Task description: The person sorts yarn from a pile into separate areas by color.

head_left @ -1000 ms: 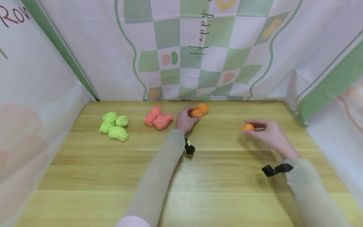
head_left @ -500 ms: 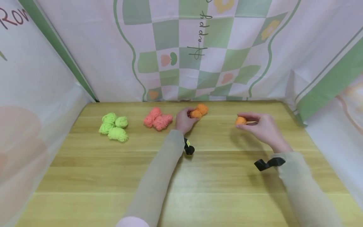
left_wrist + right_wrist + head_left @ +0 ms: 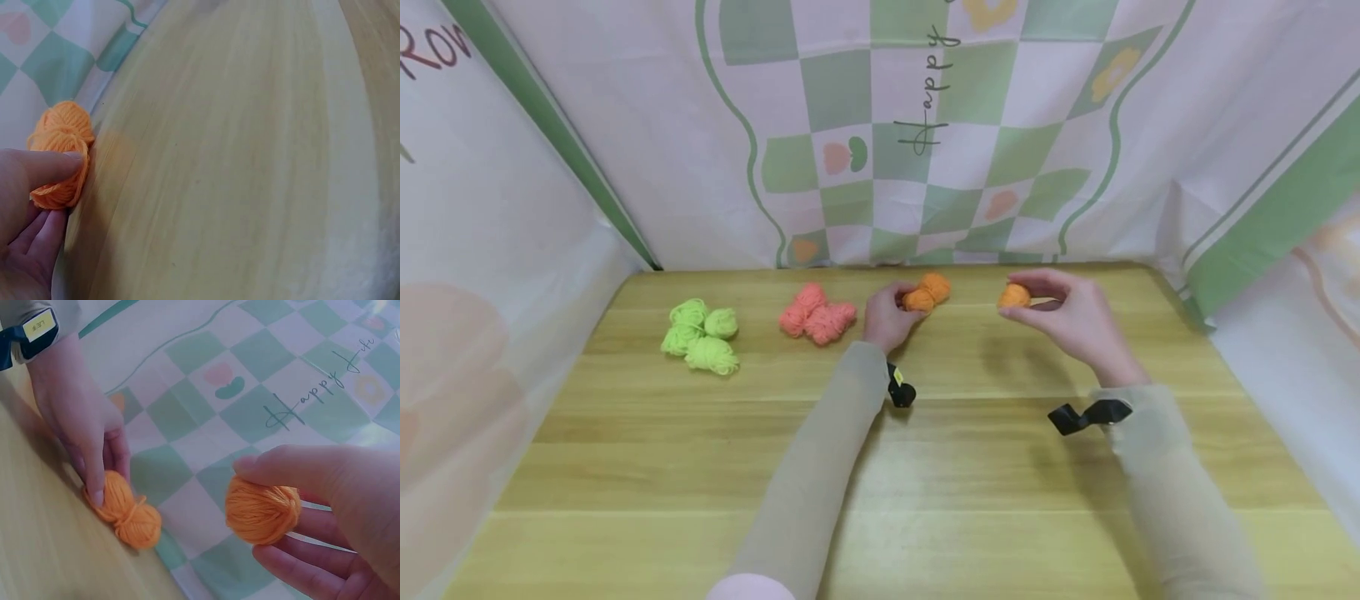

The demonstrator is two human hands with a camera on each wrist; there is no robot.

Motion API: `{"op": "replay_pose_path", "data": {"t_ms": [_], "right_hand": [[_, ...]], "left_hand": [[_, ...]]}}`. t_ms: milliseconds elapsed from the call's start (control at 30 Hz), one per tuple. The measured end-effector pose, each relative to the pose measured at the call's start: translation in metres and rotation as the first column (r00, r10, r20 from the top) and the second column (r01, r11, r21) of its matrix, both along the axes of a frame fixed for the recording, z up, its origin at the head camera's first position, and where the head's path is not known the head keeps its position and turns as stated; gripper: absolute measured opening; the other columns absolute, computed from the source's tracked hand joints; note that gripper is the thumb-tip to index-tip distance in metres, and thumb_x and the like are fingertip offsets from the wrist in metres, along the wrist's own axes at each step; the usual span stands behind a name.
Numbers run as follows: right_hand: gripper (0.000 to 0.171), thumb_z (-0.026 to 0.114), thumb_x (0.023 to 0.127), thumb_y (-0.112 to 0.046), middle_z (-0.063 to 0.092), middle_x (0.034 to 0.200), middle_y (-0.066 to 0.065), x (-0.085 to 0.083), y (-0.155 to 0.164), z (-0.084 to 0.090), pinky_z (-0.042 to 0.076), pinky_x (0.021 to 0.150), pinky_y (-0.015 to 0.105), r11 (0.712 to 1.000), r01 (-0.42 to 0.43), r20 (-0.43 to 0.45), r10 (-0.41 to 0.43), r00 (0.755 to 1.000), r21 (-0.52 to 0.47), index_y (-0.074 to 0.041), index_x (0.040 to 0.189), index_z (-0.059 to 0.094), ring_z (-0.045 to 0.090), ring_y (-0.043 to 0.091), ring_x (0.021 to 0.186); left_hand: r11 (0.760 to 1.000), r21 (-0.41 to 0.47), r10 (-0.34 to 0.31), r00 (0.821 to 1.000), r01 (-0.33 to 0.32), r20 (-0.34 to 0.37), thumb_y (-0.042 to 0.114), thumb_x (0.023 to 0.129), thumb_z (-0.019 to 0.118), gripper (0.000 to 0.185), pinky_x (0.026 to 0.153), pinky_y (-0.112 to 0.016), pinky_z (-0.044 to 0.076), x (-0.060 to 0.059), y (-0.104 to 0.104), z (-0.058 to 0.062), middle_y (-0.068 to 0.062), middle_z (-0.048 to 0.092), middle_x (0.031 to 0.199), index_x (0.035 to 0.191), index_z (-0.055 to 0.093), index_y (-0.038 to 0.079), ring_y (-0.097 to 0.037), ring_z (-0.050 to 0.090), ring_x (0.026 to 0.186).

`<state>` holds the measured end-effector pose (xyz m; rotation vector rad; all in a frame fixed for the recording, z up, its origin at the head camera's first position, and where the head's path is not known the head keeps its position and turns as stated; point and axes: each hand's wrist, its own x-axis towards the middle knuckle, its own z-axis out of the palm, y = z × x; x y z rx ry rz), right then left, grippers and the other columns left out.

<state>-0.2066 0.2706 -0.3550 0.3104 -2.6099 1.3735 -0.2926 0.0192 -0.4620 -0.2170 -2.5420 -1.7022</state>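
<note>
My left hand (image 3: pixel 889 319) pinches the nearer of two orange yarn balls (image 3: pixel 918 300) that touch each other at the table's back edge. In the left wrist view, its thumb lies across this orange ball (image 3: pixel 59 169); the other ball (image 3: pixel 67 117) sits just beyond. Held in the air to their right is a third orange yarn ball (image 3: pixel 1015 296), between the thumb and fingers of my right hand (image 3: pixel 1075 321). The right wrist view shows this ball (image 3: pixel 261 511) close up, apart from the pair below it.
Left of my left hand lies a cluster of coral-pink yarn balls (image 3: pixel 817 315). Farther left are several lime-green yarn balls (image 3: pixel 702 335). A printed cloth (image 3: pixel 902 167) hangs along the back edge of the wooden table (image 3: pixel 970 475), with more cloth at both sides.
My right hand has moved left and toward the back, carrying its orange yarn ball nearer to the pair and higher. My left hand has stayed in place on its yarn ball.
</note>
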Motion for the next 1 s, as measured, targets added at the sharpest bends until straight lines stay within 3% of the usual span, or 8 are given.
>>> {"op": "replay_pose_path", "data": {"t_ms": [300,533,1000], "right_hand": [[0.046,0.087,0.084,-0.027,0.071,0.115,0.009,-0.007,-0.02,0.0,0.058,0.076,0.021,0.999,-0.003,0.014,0.004,1.0,-0.036,-0.008,0.123,0.071,0.071,0.021,0.093],[0.045,0.085,0.086,-0.023,0.07,0.117,0.011,-0.022,-0.03,-0.007,0.057,0.079,0.021,0.998,-0.014,0.027,0.016,1.0,-0.057,-0.005,0.124,0.069,0.068,0.024,0.101],[0.043,0.083,0.087,-0.014,0.067,0.123,0.016,-0.057,-0.046,-0.055,0.057,0.082,0.026,0.997,-0.034,0.133,0.042,0.99,-0.066,-0.002,0.126,0.067,0.066,0.034,0.11]], "left_hand": [[1.0,0.004,0.003,1.0,-0.003,0.005,0.003,0.082,0.085,0.039,0.084,-0.023,0.053,0.003,0.002,0.002,-0.011,0.07,0.109,0.119,0.071,0.001,-0.019,0.065,0.098],[1.0,0.009,0.012,1.0,-0.012,0.011,0.002,0.082,0.085,0.04,0.084,-0.024,0.053,0.002,0.002,0.003,-0.011,0.071,0.109,0.119,0.071,0.001,-0.019,0.065,0.098],[1.0,0.012,0.009,1.0,-0.009,0.014,0.003,0.083,0.085,0.039,0.085,-0.022,0.053,0.001,0.0,0.004,-0.012,0.071,0.111,0.12,0.071,0.001,-0.019,0.066,0.1]]}}
